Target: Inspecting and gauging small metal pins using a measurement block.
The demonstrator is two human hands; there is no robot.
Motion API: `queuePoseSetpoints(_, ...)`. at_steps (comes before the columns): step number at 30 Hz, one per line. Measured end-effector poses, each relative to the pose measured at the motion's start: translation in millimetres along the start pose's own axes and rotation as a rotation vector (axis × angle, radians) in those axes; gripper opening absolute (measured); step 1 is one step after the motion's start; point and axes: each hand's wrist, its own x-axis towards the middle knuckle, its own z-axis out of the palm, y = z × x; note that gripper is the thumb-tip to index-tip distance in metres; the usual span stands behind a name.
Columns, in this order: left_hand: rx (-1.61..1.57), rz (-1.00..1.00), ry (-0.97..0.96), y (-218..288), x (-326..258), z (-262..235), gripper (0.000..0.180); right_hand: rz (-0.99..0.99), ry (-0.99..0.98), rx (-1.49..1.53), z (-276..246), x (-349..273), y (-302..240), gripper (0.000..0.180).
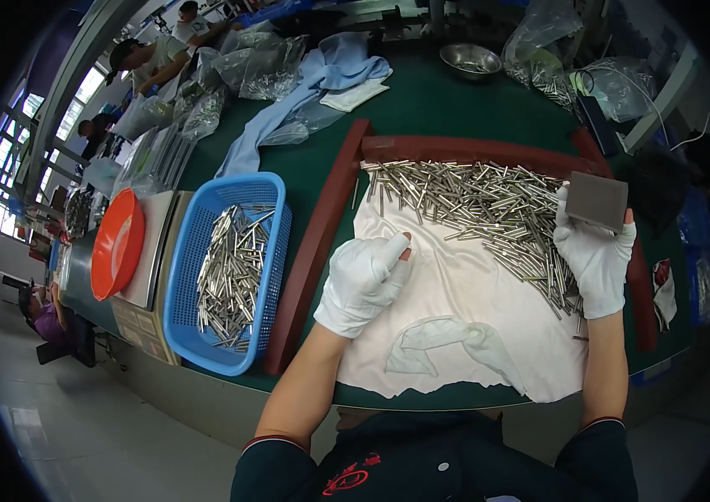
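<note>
My right hand [596, 263], in a white glove with bare fingertips, grips a flat grey-brown square block [597, 202], which looks like a sanding pad. It is held up at the right end of a heap of thin metal pins [489, 209]. My left hand [362, 283], gloved the same way, is closed over the pale cloth [447, 284], left of the pins. Its thumb and fingers press together; whatever they hold, if anything, is hidden. A crumpled whitish cloth strip [447, 335] lies on the cloth nearer to me.
Dark red rails [321, 243] frame the work area. At the left stand a blue plastic basket [178, 293] of metal pins and an orange basin [118, 243]. A steel bowl [470, 60], bagged parts and a blue cloth [288, 105] lie farther back. Other people work at the far left.
</note>
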Motion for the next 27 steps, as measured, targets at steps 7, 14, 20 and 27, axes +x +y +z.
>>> queuePoseSetpoints(7, 0.007, -0.059, -0.08, 0.0, -9.7, -2.5, 0.038, 0.081, 0.053, 0.082, 1.8, -4.5, 17.5, 0.071)
queuePoseSetpoints(14, -0.018, -0.074, -0.174, -1.4, -10.6, -6.6, 0.052, 0.117, 0.023, -0.05, 4.8, -7.3, 18.9, 0.091)
queuePoseSetpoints(20, 0.029, -0.107, -0.2, 3.4, -7.8, -8.4, 0.05, -0.012, -0.066, -0.167, 11.6, -8.0, 4.9, 0.106)
queuePoseSetpoints(27, 0.102, -0.303, -0.25, 27.1, 8.0, -13.0, 0.023, -1.291, 0.141, -2.1, -19.5, -5.7, -8.9, 0.08)
